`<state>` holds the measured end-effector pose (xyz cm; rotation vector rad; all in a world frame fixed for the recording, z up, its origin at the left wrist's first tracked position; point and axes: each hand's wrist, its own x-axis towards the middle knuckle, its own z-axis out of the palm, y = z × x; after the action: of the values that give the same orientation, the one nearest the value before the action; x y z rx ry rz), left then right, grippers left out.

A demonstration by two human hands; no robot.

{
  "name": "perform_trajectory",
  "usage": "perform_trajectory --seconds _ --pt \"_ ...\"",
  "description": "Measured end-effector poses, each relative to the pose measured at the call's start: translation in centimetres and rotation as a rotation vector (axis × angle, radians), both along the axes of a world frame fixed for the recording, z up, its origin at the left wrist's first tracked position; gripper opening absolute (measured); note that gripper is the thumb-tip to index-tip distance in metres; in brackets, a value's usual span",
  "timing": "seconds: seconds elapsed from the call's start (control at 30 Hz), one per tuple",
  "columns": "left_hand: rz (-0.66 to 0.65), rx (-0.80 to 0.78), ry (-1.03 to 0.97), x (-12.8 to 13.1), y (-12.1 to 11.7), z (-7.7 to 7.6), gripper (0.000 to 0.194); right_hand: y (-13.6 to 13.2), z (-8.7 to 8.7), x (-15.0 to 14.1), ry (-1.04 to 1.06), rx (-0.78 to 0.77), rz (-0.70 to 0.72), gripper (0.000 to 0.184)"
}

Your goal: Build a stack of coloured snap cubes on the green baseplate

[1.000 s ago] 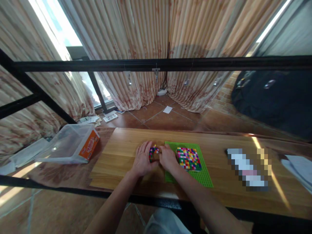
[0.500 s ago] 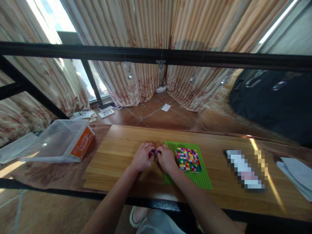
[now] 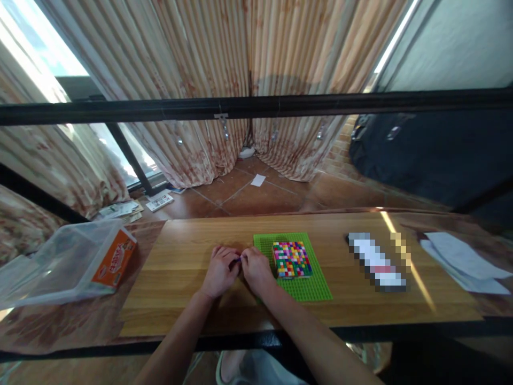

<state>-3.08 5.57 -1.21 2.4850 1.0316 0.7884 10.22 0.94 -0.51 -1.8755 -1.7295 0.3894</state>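
Observation:
My left hand (image 3: 220,271) and my right hand (image 3: 256,271) meet fingertip to fingertip just above the wooden board. Between them they pinch a small purple toy brick (image 3: 240,259), mostly covered by the fingers, so I cannot tell whether other bricks are joined to it. Both hands are closed. Right of them lies a green studded baseplate (image 3: 316,286), its left edge close to my right hand. On the baseplate stands a squarish block of multicoloured toy bricks (image 3: 292,259), several layers high, with a patchwork top.
A clear plastic bin (image 3: 76,262) with an orange label lies at the left on a brown cloth. A blurred-out flat object (image 3: 377,262) rests on the wooden board (image 3: 180,240) at the right, with white paper sheets (image 3: 465,262) beyond it. A black rail (image 3: 192,109) crosses behind.
The view has turned slightly to the right, so the scene sits further left. My hands remain together at the fingertips; less of the purple brick shows between them.

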Motion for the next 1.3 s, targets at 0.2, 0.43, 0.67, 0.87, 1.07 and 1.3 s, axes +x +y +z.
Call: perform_trajectory --seconds 0.2,0.43,0.67,0.87,1.07,1.3 --pt "-0.015 -0.042 -0.048 0.0 0.1 0.2 0.01 -2.4 2.5 1.2 0.318 0.128 -0.063 0.014" --pt "-0.015 -0.013 -0.094 0.0 0.3 -0.1 0.01 -6.0 5.5 8.9 0.332 0.249 -0.057 0.026" --pt "-0.034 0.027 -0.081 -0.1 0.5 -0.5 0.01 -5.8 4.9 14.1 0.132 0.186 -0.202 0.022" --pt "-0.016 0.036 -0.083 0.0 0.6 -0.7 0.007 -3.0 3.9 12.8 0.192 0.148 -0.099 0.02" --pt "-0.006 0.018 -0.095 0.0 0.6 -0.6 0.008 -0.4 3.0 11.8 0.274 0.093 -0.019 0.014" --pt "-0.008 0.015 -0.104 0.0 0.6 -0.6 0.007 0.0 2.6 12.2 0.398 -0.07 -0.051 0.014"
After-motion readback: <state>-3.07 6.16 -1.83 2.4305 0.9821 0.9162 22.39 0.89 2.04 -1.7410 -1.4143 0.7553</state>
